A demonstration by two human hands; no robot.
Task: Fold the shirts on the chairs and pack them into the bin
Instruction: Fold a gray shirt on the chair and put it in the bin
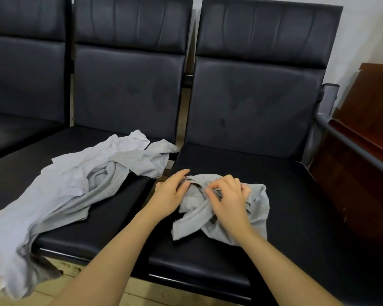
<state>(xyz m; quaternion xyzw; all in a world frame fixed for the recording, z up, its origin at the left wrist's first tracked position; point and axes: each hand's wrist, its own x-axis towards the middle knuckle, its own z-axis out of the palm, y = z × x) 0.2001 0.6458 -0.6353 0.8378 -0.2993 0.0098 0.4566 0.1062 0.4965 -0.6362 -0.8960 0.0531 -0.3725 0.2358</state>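
Small grey shirt [221,214] lies bunched on right chair seat [296,195]. Left hand [171,195] and right hand [227,198] pinch its upper edge with curled fingers. At 9 o'clock, pale grey shirts [75,184] sprawl over middle chair seat [111,219]. No legible writing.

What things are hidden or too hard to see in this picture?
- The bin: nowhere in the head view, so where it stands cannot be told.
- Grey shirt on the right chair: bunched up, and the left hand and right hand cover its middle.
- Pile of pale shirts: tangled, so how many cannot be counted; its hanging end is blurred and cut off by the left edge.
- Wooden furniture: cut off by the right edge.
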